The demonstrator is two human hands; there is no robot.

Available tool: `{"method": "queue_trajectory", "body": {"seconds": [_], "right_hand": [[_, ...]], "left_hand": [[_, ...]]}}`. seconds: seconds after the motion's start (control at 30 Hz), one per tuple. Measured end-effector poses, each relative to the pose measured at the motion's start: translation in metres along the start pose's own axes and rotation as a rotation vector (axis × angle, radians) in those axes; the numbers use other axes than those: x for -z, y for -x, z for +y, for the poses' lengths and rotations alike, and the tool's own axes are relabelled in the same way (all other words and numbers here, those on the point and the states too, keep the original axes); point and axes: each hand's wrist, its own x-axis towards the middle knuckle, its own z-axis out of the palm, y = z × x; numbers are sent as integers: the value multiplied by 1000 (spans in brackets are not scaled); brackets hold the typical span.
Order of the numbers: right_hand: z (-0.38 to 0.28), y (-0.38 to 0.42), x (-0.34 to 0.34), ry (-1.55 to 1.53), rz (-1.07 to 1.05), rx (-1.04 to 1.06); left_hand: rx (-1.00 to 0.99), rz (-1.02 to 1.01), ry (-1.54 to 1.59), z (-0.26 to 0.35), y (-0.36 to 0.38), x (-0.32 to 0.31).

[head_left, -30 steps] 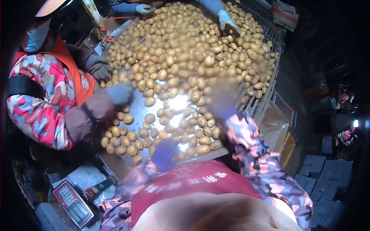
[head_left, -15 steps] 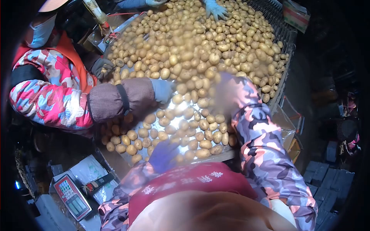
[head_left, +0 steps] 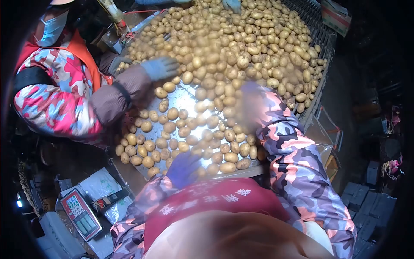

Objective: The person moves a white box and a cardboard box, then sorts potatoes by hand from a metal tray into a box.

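Observation:
Many potatoes lie heaped on a metal sorting table, spread more thinly towards its near edge. My left hand, in a purple glove, rests with spread fingers beside loose potatoes at the near edge. My right hand is at the right side of the potatoes; a blurred patch in the view hides its fingers, and whether it holds anything is not visible. Both my sleeves are camouflage-patterned.
A co-worker at the left reaches over the table with a blue-gloved hand. Another gloved hand is at the far edge. A scale stands lower left, a carton upper right.
The left co-worker's blue-gloved hand has moved up and left, uncovering bare metal and potatoes. The far gloved hand has drawn back. My hands have hardly moved.

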Motion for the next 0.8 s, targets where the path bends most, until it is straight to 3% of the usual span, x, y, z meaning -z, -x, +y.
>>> {"method": "queue_trajectory", "body": {"seconds": [0.17,0.33,0.43,0.63,0.67,0.7,0.8], "right_hand": [[0,15,10,-233,-12,-44],[1,71,17,-1327,-28,-178],[3,108,13,-1888,-50,-184],[3,174,9,-2471,-103,-158],[9,182,7,-2449,-81,-160],[21,189,-1,-1640,89,-43],[60,209,-14,-844,377,-122]], "left_hand": [[94,-28,231,-5,4,-6],[74,-3,235,-13,7,-13],[-58,18,14,5,-9,8],[-209,52,-83,21,-22,25],[-214,54,-118,19,-21,25],[-223,55,-147,19,-19,24],[-253,73,-178,23,-27,20]]}}
